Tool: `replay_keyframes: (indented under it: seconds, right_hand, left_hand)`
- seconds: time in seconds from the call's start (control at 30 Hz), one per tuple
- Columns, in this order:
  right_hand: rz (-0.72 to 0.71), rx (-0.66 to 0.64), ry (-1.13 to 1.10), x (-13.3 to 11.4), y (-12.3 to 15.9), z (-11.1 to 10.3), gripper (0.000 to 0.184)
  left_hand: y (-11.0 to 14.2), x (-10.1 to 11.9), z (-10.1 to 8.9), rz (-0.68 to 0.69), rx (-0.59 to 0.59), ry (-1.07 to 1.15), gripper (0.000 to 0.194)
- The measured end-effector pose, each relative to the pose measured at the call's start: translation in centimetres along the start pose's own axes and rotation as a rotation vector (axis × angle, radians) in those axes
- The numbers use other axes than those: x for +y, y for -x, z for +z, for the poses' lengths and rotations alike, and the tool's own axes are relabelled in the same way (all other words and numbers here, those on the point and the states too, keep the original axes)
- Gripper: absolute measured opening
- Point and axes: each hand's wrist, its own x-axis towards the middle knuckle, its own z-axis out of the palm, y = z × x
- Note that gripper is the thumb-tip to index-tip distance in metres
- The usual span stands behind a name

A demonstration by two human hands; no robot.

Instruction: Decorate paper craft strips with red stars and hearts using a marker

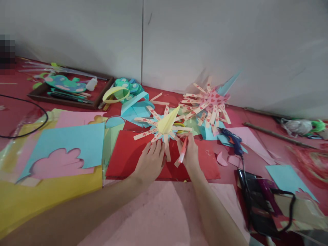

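A paper craft with a yellow cone (166, 123) at its centre and strips fanning out lies on a red sheet (125, 155). Red letters and stars mark several of the strips. My left hand (152, 159) rests flat with its fingers spread over the lower strips. In my right hand (191, 150) is a red marker pen (183, 150), held in a writing grip beside the right-hand strips. Its tip is hidden by my fingers. Behind stands a similar craft with a pink heart-patterned body (214, 99) and a blue cone (229, 83).
On the left lie coloured paper sheets, with a cut-out blue sheet (69, 136) on top. A dark wooden tray (69, 100) holds brushes and a small white bottle (91, 84). To the right are a blue glue gun (232, 138), its cord and a black pouch (256, 201).
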Motion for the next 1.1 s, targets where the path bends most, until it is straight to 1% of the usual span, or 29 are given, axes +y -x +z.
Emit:
replay_keyframes:
  seconds: [0.23, 0.4, 0.53, 0.63, 0.7, 0.9, 1.1]
  right_hand:
    - [0.006, 0.003, 0.028, -0.4, 0.0, -0.1, 0.011]
    - [-0.038, 0.046, 0.026, -0.9, 0.1, -0.2, 0.011]
    - [-0.089, -0.033, -0.048, -1.8, 0.4, 0.0, 0.01]
    - [-0.143, -0.12, -0.047, -2.2, 0.4, 0.3, 0.009]
    - [-0.152, -0.15, -0.039, -2.0, 0.3, 0.4, 0.009]
    - [-0.124, -0.14, -0.018, -1.4, 0.0, 0.7, 0.009]
    - [-0.095, -0.145, -0.062, -1.9, 0.0, 0.8, 0.012]
  left_hand:
    - [0.0, -0.1, 0.2, 0.017, 0.001, 0.028, 0.046]
    - [0.0, -0.2, 0.4, 0.053, 0.011, 0.01, 0.044]
    - [-0.1, -0.4, 0.2, 0.076, 0.005, -0.013, 0.042]
    - [-0.2, -0.4, 0.1, 0.069, 0.006, 0.014, 0.04]
    - [-0.2, -0.3, 0.1, 0.064, 0.008, 0.026, 0.04]
    - [-0.1, -0.2, 0.2, 0.092, -0.012, 0.006, 0.041]
    - [-0.1, -0.3, 0.6, 0.109, -0.027, -0.021, 0.041]
